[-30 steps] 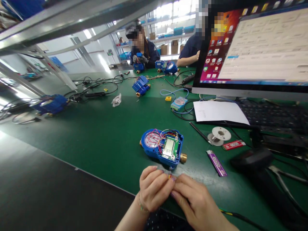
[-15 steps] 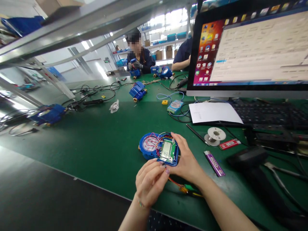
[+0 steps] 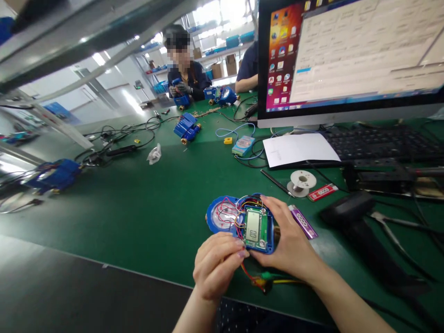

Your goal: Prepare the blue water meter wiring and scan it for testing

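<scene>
An open blue water meter (image 3: 239, 222) lies on the green bench (image 3: 149, 208), showing a round dial, coloured wires and a green circuit board with a small display. My right hand (image 3: 291, 243) grips the meter's right side, fingers curled round its edge. My left hand (image 3: 217, 266) is closed in a pinch at the meter's lower edge, on thin wires I can barely make out. Red and yellow leads with clips (image 3: 263, 280) trail from there toward me.
A monitor (image 3: 350, 60), keyboard (image 3: 381, 145) and paper sheet (image 3: 298, 149) stand at right. A purple battery (image 3: 302, 222), solder spool (image 3: 302, 180), black scanner (image 3: 350, 212) and pliers (image 3: 395, 226) lie near. Other blue meters (image 3: 187, 128), cables and two seated people (image 3: 185, 69) are farther back.
My hands moved up from in front of the meter onto it. The right hand took hold of its right side; the left pinches at its lower edge. The view shifted right.
</scene>
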`<state>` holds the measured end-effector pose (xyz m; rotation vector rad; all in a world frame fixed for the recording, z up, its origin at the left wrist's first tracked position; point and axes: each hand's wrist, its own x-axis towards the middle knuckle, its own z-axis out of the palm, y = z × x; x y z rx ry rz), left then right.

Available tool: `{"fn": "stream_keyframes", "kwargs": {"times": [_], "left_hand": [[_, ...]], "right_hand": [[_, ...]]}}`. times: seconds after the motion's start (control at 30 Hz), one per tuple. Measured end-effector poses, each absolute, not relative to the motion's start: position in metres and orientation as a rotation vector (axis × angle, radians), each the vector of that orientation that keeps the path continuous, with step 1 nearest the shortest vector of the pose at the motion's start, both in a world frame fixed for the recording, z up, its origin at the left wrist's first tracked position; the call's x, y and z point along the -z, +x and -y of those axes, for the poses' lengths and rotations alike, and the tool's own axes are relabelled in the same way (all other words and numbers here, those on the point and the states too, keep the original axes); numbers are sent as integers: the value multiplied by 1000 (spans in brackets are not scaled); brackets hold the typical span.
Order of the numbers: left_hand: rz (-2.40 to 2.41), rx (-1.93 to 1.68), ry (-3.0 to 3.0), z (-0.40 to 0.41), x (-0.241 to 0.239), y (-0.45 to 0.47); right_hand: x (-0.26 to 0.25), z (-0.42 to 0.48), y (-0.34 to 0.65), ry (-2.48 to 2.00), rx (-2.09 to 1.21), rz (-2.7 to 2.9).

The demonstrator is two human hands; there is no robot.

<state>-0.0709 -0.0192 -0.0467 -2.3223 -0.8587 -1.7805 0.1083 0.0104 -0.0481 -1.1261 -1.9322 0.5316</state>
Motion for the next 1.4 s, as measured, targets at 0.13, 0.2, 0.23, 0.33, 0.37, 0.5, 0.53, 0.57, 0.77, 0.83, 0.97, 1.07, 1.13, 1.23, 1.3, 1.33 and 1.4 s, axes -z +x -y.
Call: {"fn": "stream_keyframes", "kwargs": {"times": [0.13, 0.2, 0.23, 0.33, 0.37, 0.5, 0.53, 0.57, 0.77, 0.83, 0.97, 1.07, 1.13, 1.23, 1.3, 1.33, 1.4], "left_hand": [[820, 1736, -2489, 31, 43, -65], [810, 1661, -2575, 38, 38, -65], [810, 1617, -2609, 41, 36, -65], [820, 1451, -2667, 47, 32, -67], [821, 1402, -2671, 48, 32, -68], [829, 1337, -2635, 50, 35, -71], [837, 1337, -2624, 49, 36, -72], [841, 1336, -2616, 49, 36, -72], [857, 1320, -2617, 47, 41, -74], [858, 1332, -2631, 47, 42, -75], [844, 1342, -2658, 47, 46, -75], [858, 1360, -2656, 49, 48, -75], [877, 1370, -2657, 50, 50, -76], [895, 1368, -2660, 51, 52, -77], [909, 1360, -2661, 52, 53, -78], [914, 1354, -2661, 52, 53, -78], [918, 1346, -2656, 52, 53, -78]], "right_hand": [[57, -1, 114, -1054, -418, 1974], [62, 3, 116, -1011, -371, 1982], [64, 4, 116, -996, -357, 1982], [66, 4, 117, -979, -348, 1988], [66, 3, 117, -975, -349, 1991], [65, 1, 117, -972, -353, 1999], [65, 1, 117, -973, -350, 2000], [65, 1, 117, -974, -347, 2001], [65, 2, 117, -987, -346, 2012], [64, 2, 117, -990, -341, 2015], [62, 4, 118, -992, -333, 2020], [62, 4, 118, -992, -337, 2016], [63, 4, 118, -993, -342, 2016], [64, 3, 117, -992, -339, 2012], [64, 3, 117, -993, -333, 2010], [64, 3, 117, -996, -330, 2011], [64, 3, 118, -998, -328, 2015]]}}
